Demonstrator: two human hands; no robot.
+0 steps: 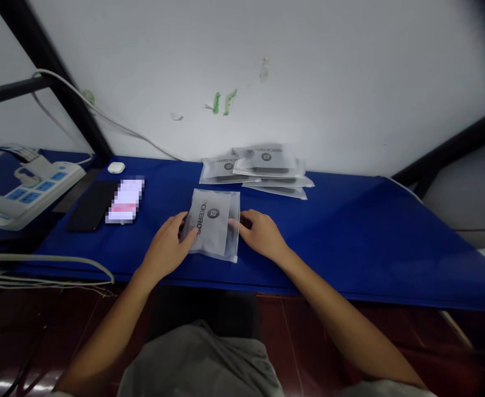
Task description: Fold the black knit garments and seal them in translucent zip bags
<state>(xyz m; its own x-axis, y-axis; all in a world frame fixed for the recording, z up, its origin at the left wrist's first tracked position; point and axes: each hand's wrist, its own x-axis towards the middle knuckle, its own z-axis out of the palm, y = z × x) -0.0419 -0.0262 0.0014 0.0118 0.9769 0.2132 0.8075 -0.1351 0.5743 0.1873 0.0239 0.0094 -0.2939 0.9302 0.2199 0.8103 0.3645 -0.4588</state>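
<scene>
A frosted zip bag (214,231) with dark printed lettering and a round logo lies in front of me, near the front edge of the blue table. Its slider tab sits at the lower right corner, and a grey sheet or flat item shows through the plastic. My left hand (168,242) grips the bag's left edge, thumb on top and fingers at the side. On the right edge, my right hand (263,232) pinches the plastic with its thumb over the top. Part of its fingers is hidden. Behind them, a pile of similar zip bags (267,165) rests against the wall.
To the left lie a dark phone (91,207), a lit phone with a blurred screen (125,201) and a small white case (116,167). A white power strip (33,193) with plugs and cables is farther left. Black frame bars (56,82) stand at both sides of the blue table (350,237).
</scene>
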